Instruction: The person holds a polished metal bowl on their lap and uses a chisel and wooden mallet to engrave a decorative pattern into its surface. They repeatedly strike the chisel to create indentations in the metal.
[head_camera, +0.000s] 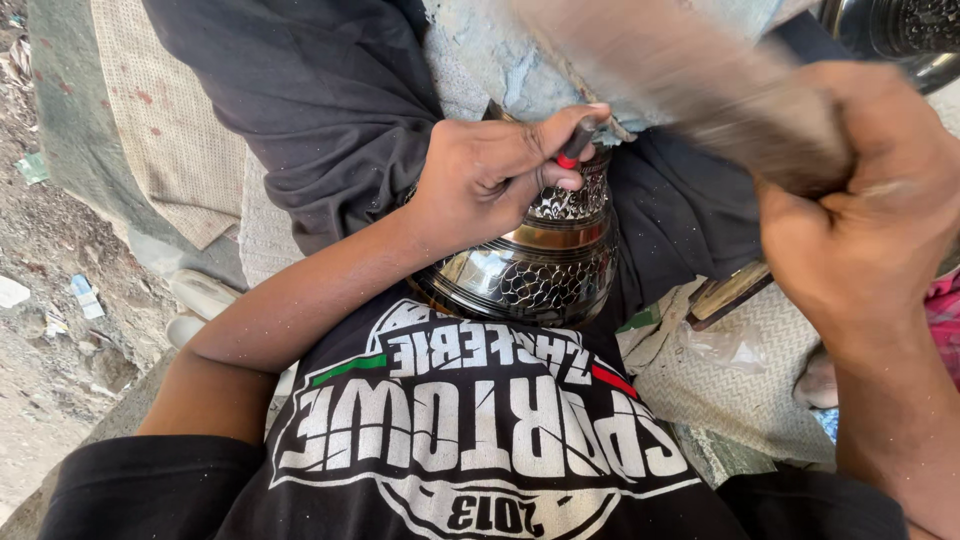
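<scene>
right hand (860, 215) grips a blurred mallet (690, 80) upper right; my left hand (490, 175) pinches a punch (578, 143) on the engraved metal vessel (530, 265), centre.

the metal vase (545, 265) lies in the lap, left hand (490, 175) on it, right hand (860, 220) rightward.

Dirt ground (40, 300) at left, dusty and uneven, littered with paper scraps (85, 296) and a greenish scrap (32, 166). A beige woven mat (170, 150), stained with reddish spots, lies on the ground at upper left, over a grey-green cloth (65, 110). A pale zigzag-patterned mat (740, 380) lies at right, with a clear plastic bag (725, 345) on it. An engraved metal vessel (540, 260) rests on the dark-trousered lap (330, 100).
</scene>
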